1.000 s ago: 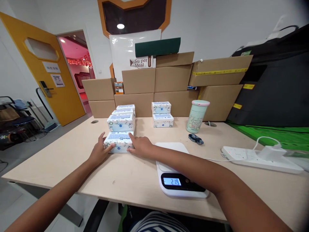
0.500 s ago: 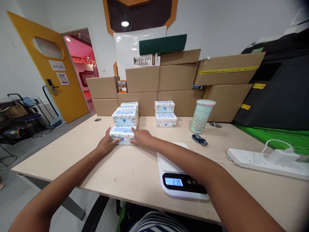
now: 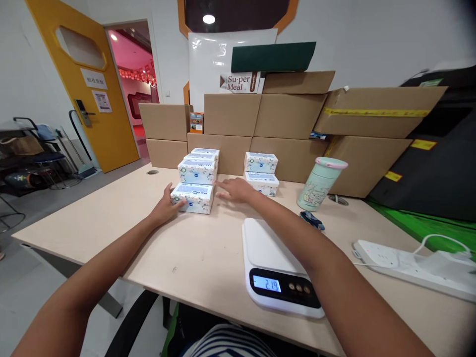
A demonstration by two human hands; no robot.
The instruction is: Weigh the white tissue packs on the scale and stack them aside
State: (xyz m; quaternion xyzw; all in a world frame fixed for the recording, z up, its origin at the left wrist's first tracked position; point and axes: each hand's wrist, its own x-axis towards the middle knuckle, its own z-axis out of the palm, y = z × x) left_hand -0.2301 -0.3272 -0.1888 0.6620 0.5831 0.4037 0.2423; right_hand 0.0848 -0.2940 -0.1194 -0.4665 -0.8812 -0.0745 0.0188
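A white tissue pack [image 3: 193, 198] with blue print lies on the light wooden table [image 3: 111, 213], pushed against a row of stacked packs [image 3: 198, 170] behind it. My left hand [image 3: 166, 207] rests against the pack's left end, fingers curled on its front corner. My right hand [image 3: 237, 189] hovers open just right of the pack, fingers stretched out, holding nothing. Two more packs [image 3: 261, 172] sit stacked beyond my right hand. A white kitchen scale [image 3: 277, 267] near the front edge has nothing on its plate, and its display reads 219.
Cardboard boxes [image 3: 260, 119] are stacked along the table's back. A pale green tumbler [image 3: 321, 183] and a small dark object [image 3: 311, 220] stand right of the packs. A white power strip [image 3: 409, 260] lies at the right. A yellow door [image 3: 82, 89] stands open on the left.
The pack has slid back against the stacked row. My right hand has let go of it and moved right and farther back; my left hand stays on its left end.
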